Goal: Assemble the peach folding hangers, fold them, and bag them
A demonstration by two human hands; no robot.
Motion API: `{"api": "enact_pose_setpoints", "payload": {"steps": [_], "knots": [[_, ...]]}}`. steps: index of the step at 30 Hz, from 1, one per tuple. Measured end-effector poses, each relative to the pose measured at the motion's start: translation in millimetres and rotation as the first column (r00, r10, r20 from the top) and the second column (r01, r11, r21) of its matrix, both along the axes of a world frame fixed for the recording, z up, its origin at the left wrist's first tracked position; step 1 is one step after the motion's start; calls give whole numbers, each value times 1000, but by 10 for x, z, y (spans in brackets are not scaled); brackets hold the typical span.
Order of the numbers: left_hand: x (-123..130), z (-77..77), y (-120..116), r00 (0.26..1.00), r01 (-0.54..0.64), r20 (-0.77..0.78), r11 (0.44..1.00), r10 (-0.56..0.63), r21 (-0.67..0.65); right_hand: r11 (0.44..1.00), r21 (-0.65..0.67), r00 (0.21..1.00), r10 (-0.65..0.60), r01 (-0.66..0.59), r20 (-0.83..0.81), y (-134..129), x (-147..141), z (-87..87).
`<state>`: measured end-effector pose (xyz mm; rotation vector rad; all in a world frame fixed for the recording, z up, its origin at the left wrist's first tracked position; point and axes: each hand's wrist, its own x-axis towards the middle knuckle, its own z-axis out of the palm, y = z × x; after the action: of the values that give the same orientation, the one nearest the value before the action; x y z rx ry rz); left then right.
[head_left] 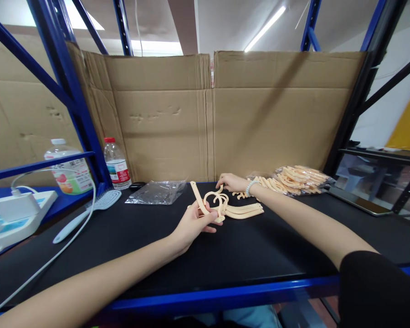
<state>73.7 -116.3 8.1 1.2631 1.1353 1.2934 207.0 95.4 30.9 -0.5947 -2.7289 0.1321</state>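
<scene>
My left hand [198,218] is closed around beige curved pieces that look like parts of folding clothes hangers. One flat arm [198,198] with a hole near its tip sticks up from the grip. Beyond the fingers lie curved hooks [213,196]; whether they join the held parts I cannot tell. A stack of curved arms [244,210] lies on the table just to the right. My right hand [234,182], with a beaded bracelet on the wrist, reaches past the hooks. Its fingertips pinch a small beige hook piece [220,189].
Behind my right wrist lie loose beige pieces and a clear bag [297,179] full of them. A flat dark device [358,200] lies farther right. On the left are an empty plastic bag [157,192], a bottle [116,166], a hairbrush [89,214] and a white cable [71,243]. Cardboard [164,118] closes the back.
</scene>
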Motion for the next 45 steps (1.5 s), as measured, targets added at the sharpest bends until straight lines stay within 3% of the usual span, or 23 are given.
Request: {"api": "enact_pose_setpoints", "payload": {"steps": [5,11,14,16,20,26,28,34,38,42,45], "knots": [[8,18,-14,998,55,17,998,-55,-3,999,-23,999,43,-42,18,68,-114,-114],[-3,-13,4,999,47,23,999,-47,16,999,-4,969,-45,46,-244,-63,59,-2],[-9,-27,16,999,36,7,999,-36,23,991,-110,891,-119,78,-438,-300,281,112],[-6,-28,17,1000,29,-3,999,-29,21,966,-260,824,-152,6,-546,-533,440,151],[7,-26,11,1000,31,-2,999,-31,10,835,-510,756,-195,-207,-625,-1024,642,103],[0,-38,33,999,38,19,999,-38,-32,474,-751,676,-361,-461,-643,-1325,617,-40],[-13,-41,42,999,35,27,999,-35,-18,402,-758,654,-387,-514,-650,-1328,604,-73],[-28,-52,55,997,57,53,998,-57,-16,382,-755,616,-438,-532,-655,-1326,607,-213],[-24,-56,64,995,63,75,998,-62,-6,320,-734,561,-486,-599,-670,-1330,578,-275],[-38,-71,80,995,64,83,998,-63,-12,244,-744,583,-490,-622,-648,-1336,557,-286],[-50,-89,85,993,92,78,996,-91,-5,217,-745,609,-455,-631,-649,-1365,549,-285]]}}
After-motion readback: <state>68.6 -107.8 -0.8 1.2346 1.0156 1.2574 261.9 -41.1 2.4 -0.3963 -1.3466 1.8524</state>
